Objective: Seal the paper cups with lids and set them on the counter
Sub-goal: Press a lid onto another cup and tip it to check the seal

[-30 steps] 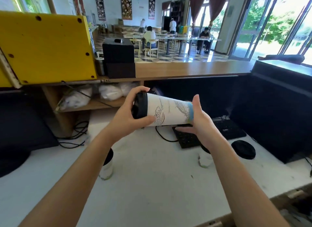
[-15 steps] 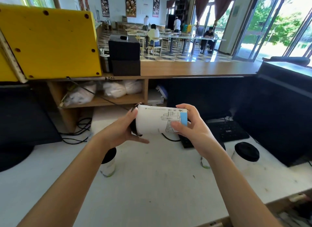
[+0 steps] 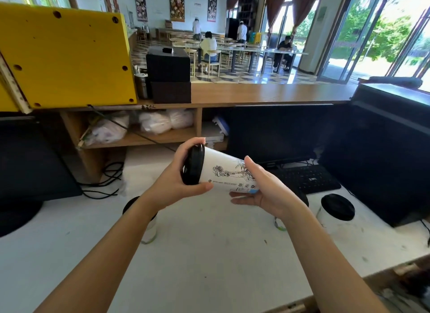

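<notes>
I hold a white paper cup [image 3: 223,170] with black line drawings on its side, lying almost level above the white counter [image 3: 209,254]. Its black lid [image 3: 193,164] points left. My left hand [image 3: 176,180] wraps the lid end, thumb under the rim. My right hand [image 3: 263,189] cups the base, fingers spread along the wall. Three lidded cups stand on the counter: one at the right [image 3: 336,209], one [image 3: 149,228] partly hidden behind my left forearm, one [image 3: 279,225] mostly hidden behind my right wrist.
A black keyboard [image 3: 309,178] and a dark monitor [image 3: 274,135] sit behind the cup. A black box [image 3: 381,154] stands at the right, another monitor [image 3: 28,168] at the left with cables [image 3: 104,184]. A wooden shelf [image 3: 139,138] with white bags is behind.
The cup has turned in my hands, so a different drawing faces up, and its base end has dropped a little. My right fingers have opened from a full wrap to a looser cradle.
</notes>
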Motion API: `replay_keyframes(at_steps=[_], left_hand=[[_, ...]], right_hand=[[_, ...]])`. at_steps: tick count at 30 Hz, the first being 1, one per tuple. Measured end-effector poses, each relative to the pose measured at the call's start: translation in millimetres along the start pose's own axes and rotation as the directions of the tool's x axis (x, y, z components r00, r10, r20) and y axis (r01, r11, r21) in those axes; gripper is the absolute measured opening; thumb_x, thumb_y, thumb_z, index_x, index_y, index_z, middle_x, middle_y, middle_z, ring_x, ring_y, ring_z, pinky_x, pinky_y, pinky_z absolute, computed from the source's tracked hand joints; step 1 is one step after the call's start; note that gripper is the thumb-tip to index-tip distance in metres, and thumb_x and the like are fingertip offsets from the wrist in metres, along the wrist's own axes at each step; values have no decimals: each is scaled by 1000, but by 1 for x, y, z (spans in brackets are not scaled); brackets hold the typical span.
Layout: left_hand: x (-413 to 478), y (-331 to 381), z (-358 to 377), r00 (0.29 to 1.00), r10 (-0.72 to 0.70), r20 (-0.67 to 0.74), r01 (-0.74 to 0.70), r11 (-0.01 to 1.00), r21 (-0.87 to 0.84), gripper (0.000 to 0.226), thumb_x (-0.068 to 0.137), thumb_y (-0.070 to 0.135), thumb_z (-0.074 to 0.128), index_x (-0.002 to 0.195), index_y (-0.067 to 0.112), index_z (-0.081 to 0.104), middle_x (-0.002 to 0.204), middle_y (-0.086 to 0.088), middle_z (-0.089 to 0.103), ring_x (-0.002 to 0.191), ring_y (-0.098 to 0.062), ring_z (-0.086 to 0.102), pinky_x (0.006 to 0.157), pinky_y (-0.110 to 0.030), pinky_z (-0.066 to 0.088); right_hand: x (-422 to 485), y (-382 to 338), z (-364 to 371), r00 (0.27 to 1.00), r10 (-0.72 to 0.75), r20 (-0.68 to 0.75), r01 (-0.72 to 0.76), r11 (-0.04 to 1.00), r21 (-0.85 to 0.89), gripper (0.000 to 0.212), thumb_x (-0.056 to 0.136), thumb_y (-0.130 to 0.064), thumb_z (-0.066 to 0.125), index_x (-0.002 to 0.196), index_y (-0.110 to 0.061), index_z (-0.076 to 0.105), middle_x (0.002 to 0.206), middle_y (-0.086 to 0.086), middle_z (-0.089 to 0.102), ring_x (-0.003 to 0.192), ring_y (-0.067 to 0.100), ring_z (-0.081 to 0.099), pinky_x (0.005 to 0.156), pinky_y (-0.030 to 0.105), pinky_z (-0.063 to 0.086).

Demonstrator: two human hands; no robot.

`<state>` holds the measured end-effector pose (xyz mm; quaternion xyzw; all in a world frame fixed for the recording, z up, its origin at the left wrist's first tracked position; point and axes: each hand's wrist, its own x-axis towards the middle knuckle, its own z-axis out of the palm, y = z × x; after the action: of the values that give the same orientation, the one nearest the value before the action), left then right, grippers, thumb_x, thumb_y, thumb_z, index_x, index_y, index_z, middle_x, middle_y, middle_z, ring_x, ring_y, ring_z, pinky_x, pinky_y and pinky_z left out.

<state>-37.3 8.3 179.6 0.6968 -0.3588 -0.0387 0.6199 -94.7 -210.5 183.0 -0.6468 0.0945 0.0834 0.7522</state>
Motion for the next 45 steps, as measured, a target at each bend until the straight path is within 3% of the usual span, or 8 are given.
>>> replay_keyframes(at_steps=[5, 13, 17, 20, 26, 33, 40, 45], left_hand=[[-1, -10, -9, 990, -98, 105, 100, 995, -12, 103, 68, 19, 80, 138, 59, 16, 143, 32, 25, 127, 1, 40, 83, -22, 53], [9, -11, -12, 866, -468, 175, 497, 773, -395, 67, 72, 39, 67, 133, 40, 38, 133, -2, 45, 114, -35, 54, 74, -46, 57], [7, -8, -4, 911, -409, 50, 407, 872, -271, 64, 67, 22, 79, 118, 41, 45, 121, -1, 49, 103, -27, 57, 62, -30, 56], [3, -3, 5, 968, -246, -48, 242, 967, -74, 68, 68, 18, 81, 114, 50, 43, 117, 6, 51, 98, -17, 59, 58, -22, 54], [7, 9, 4, 992, 116, -46, -102, 965, 241, 81, 67, 18, 83, 129, 37, 34, 132, 9, 36, 117, -3, 44, 81, -13, 49], [24, 5, -14, 934, -343, 100, 337, 938, 77, 82, 75, 33, 75, 136, 47, 21, 120, 9, 51, 100, -9, 59, 66, -18, 55], [34, -14, 5, 980, -195, -23, 197, 974, 111, 69, 67, 27, 82, 118, 33, 36, 113, 10, 47, 100, -16, 58, 58, -23, 57], [53, -26, 11, 970, -243, -11, 243, 969, 45, 93, 63, 33, 83, 134, 40, 23, 128, 6, 41, 113, -16, 53, 77, -30, 58]], right_hand=[[-3, 8, 0, 981, -187, -59, 188, 982, 18, 41, 81, -42, 68, 112, -18, 57, 105, 9, 67, 96, 21, 69, 74, 40, 59], [-7, 10, 4, 935, -349, 71, 353, 933, -71, 47, 82, -9, 69, 119, -30, 48, 115, 11, 60, 102, 21, 64, 83, 35, 56], [-7, 10, 3, 954, -290, 79, 299, 941, -159, 52, 79, -30, 73, 122, -41, 46, 103, -4, 66, 93, 12, 68, 71, 21, 56], [0, 6, 4, 990, -109, -87, 98, 987, -125, 52, 76, -66, 56, 120, -39, 50, 106, 5, 59, 96, 22, 66, 71, 34, 60], [3, 1, 3, 994, -84, -67, 92, 985, 143, 48, 83, -47, 65, 119, -17, 56, 116, 18, 60, 100, 34, 68, 76, 45, 59], [1, 6, 6, 966, -249, -68, 257, 952, 166, 68, 72, -34, 73, 132, -23, 42, 124, 10, 57, 113, 25, 59, 89, 44, 55], [20, 10, 10, 971, -165, -174, 238, 752, 614, 49, 74, -14, 71, 118, -2, 55, 114, 17, 68, 105, 26, 67, 85, 40, 57], [34, -26, 10, 943, -178, -281, 315, 752, 579, 26, 83, -10, 68, 108, -8, 59, 108, 14, 70, 103, 26, 67, 92, 44, 53]])
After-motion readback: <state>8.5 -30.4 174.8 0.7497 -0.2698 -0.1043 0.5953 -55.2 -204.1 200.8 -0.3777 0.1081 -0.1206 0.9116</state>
